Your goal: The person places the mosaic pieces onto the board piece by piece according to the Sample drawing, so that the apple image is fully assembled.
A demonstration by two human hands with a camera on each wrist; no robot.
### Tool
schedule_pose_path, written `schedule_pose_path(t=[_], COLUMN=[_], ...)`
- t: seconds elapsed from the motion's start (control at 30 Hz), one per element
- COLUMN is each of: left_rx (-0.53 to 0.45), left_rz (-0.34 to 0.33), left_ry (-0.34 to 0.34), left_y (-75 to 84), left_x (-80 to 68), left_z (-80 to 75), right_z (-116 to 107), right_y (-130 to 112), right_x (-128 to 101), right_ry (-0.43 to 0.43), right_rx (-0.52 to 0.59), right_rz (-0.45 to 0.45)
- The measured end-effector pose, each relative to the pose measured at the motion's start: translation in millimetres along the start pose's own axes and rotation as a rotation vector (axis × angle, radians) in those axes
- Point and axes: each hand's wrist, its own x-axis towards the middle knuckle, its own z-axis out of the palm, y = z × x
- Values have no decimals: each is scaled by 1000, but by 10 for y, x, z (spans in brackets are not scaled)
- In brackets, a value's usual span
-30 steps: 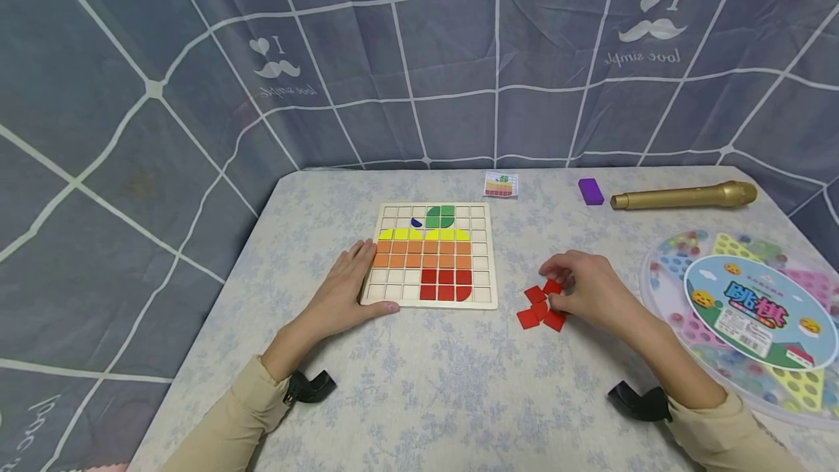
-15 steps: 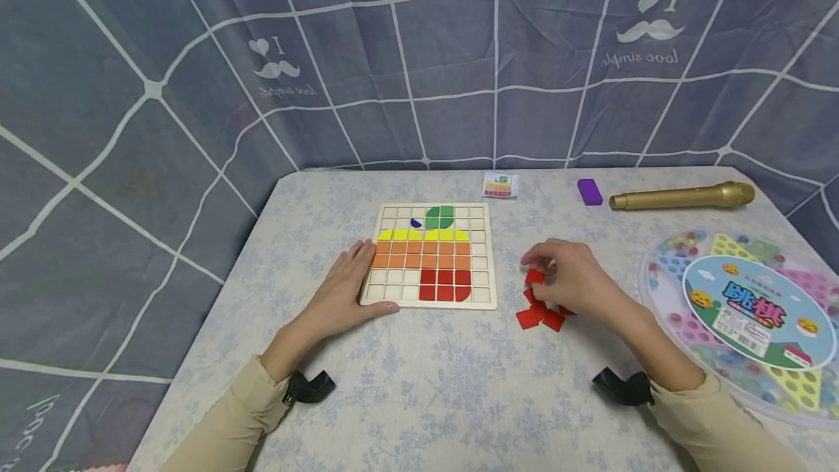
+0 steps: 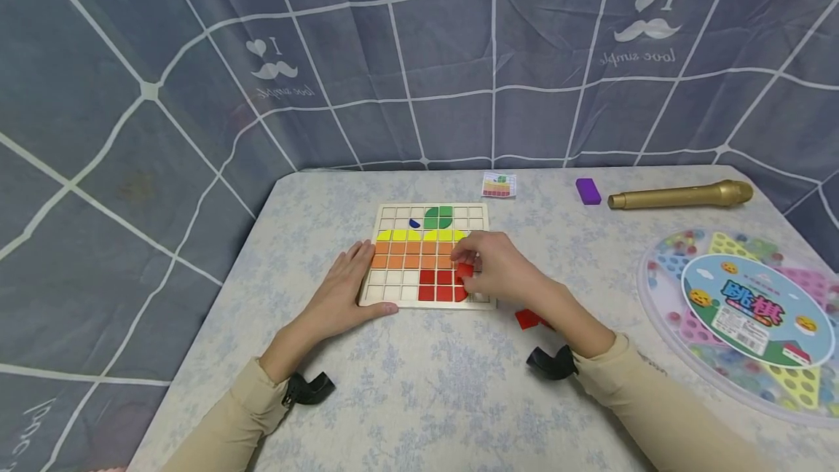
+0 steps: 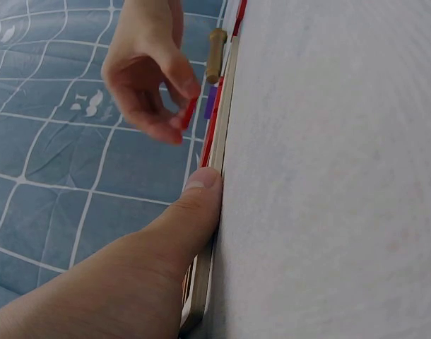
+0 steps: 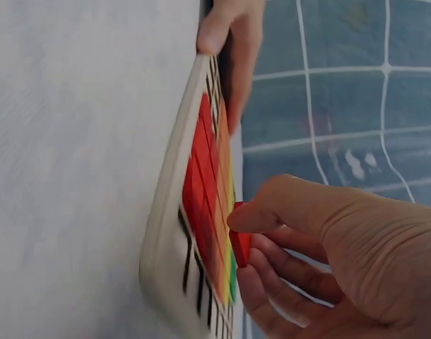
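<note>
Fingertip control governs this placement. My right hand (image 3: 501, 268) pinches one red tile (image 3: 465, 271) between thumb and curled fingers (image 5: 268, 282), holding it just above the wooden grid board (image 3: 485, 248), over the right end of the red rows; I judge the tile is not yet seated, since the wrist views show it clear of the board face. To place it well, I should keep the tile flat and square to the cell walls, lower one edge in first, then ease off the pinch so it drops level rather than wedging across a divider. My left hand (image 3: 341, 286) lies with straight fingers along the board's left edge, thumb (image 4: 194, 201) pressed against its near corner, gripping nothing; it should stay pressed there so the board cannot slide under the push. Behind my right wrist, the spare red tiles (image 3: 529, 319) lie on the table (image 3: 426, 384). Beyond my fingertips sit the orange, yellow and green rows (image 3: 422, 242), and farther off the small pattern card (image 3: 499, 186).
</note>
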Motion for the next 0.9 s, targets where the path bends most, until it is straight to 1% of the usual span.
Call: schedule_pose_path(t=[0.1,0.2,0.4,0.53,0.77,0.9], left_rx=[-3,-4,-16,-16,-9,-16], left_rz=[-4,-9,-17,-16,-11,-9], left_ry=[-5,-11,-23,-28,-24,-22], left_y=[3,0,16,25,13,20], left_x=[4,4,0,9,4,-4], left_z=[0,-4,-15,-7,-12,-15], right_z=[122,255,460,519,571,590], right_y=[-77,-147,-272,-308,-334,-337], right_x=[111,217,353,369,396,390], right_ry=[-8,-19,-34,-13,0,10], right_rx=[6,14,18,28,33,38], right_rz=[-52,-82,-95,-100,-70,-87])
